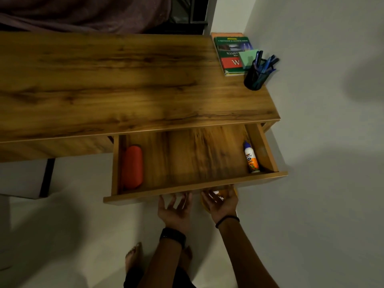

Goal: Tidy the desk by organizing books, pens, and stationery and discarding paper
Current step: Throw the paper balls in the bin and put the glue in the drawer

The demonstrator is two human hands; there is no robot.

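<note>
The desk's drawer (pixel 187 189) stands pulled out. Inside it lie a red oblong case (pixel 132 166) at the left end and a white glue bottle (pixel 251 157) with a blue cap at the right end. My left hand (pixel 175 210) hovers just below the drawer front, fingers spread and holding nothing. My right hand (pixel 223 203) is beside it under the front edge, fingers wrapped over an amber roll (pixel 205 201) that looks like tape and is partly hidden. On the desk top's far right corner lie stacked books (pixel 229 55), a green sticky pad (pixel 248 57) and a black pen cup (pixel 255 79) with several blue pens.
The wooden desk top (pixel 116 84) stretches to the left. A white wall runs close along the desk's right side. A black desk leg (pixel 47 177) stands at lower left. My bare feet (pixel 133 257) are on the pale floor below the drawer.
</note>
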